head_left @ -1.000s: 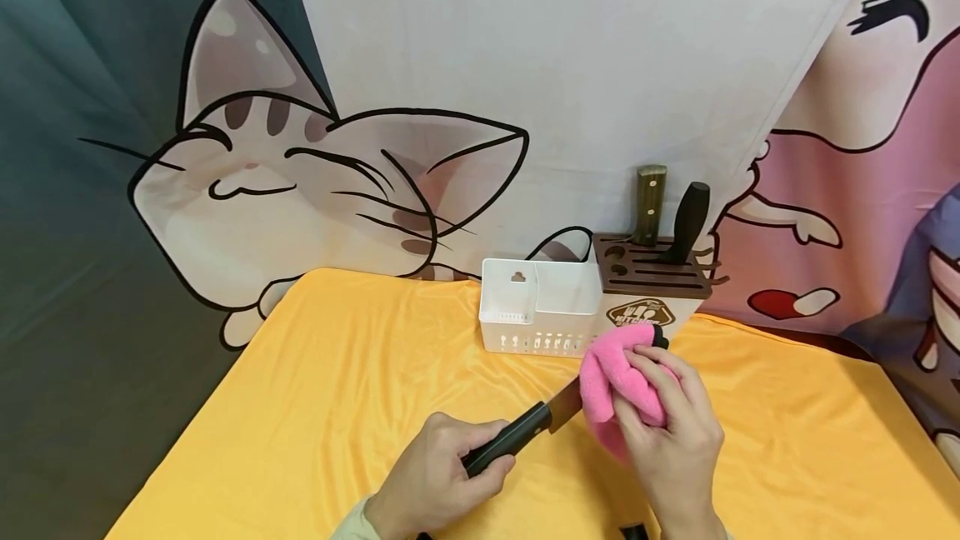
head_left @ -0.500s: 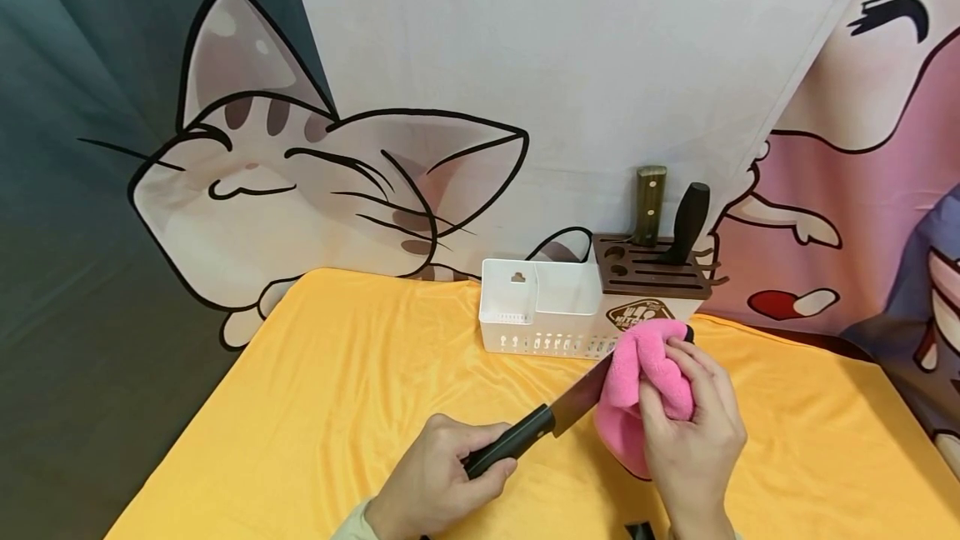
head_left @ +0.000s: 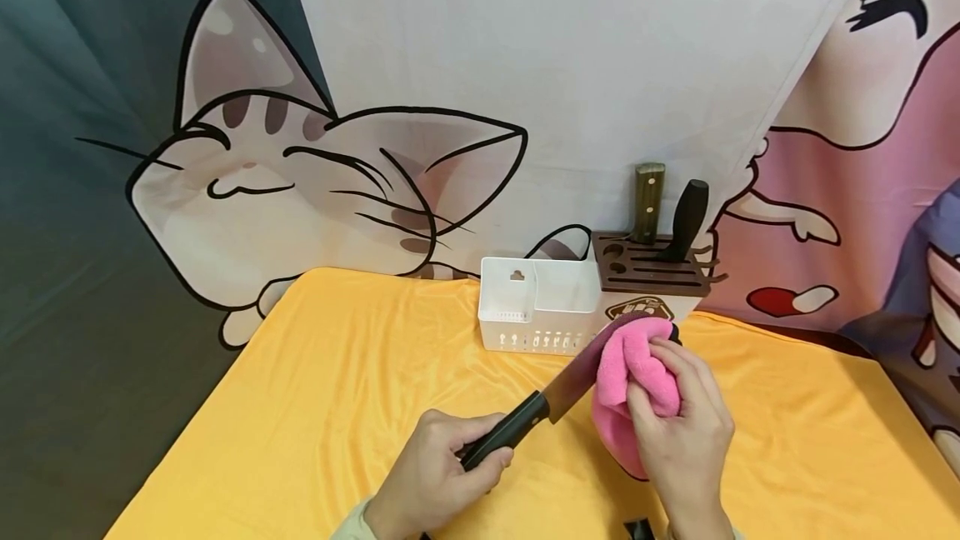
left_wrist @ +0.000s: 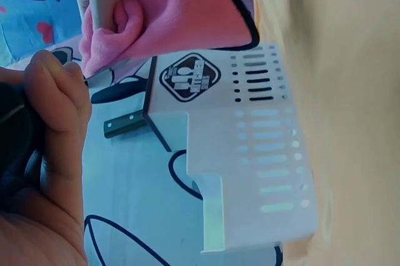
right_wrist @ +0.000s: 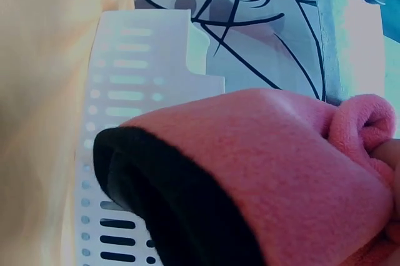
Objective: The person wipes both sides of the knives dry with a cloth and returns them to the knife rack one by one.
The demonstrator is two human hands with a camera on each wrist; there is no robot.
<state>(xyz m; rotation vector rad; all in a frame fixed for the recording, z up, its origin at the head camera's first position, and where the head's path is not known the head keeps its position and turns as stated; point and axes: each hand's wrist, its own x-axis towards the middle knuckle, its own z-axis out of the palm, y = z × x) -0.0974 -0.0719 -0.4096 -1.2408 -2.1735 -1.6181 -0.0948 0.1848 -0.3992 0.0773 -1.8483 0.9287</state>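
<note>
My left hand [head_left: 442,461] grips the black handle of a kitchen knife [head_left: 573,382] in the head view. The blade slants up to the right, its upper edge showing past the cloth. With fingers and thumb, my right hand [head_left: 690,432] pinches a bunched pink towel [head_left: 637,365] against the blade's outer part. The towel's dark-edged end hangs below. In the left wrist view, fingers curl round the handle and the pink towel [left_wrist: 181,10] is above. In the right wrist view, the towel [right_wrist: 275,160] covers part of the blade [right_wrist: 350,35].
A white slotted holder [head_left: 498,332] with a brown knife-slot top stands at the back. In it are a wooden-handled knife [head_left: 649,202] and a black-handled one [head_left: 688,219]. Yellow cloth [head_left: 360,373] covers the table. A small black object [head_left: 639,529] lies at the front edge.
The towel in my right hand slid outward along the blade, then came slightly back. More of the blade is bare now, and the knife has turned slightly. My left hand keeps its grip.
</note>
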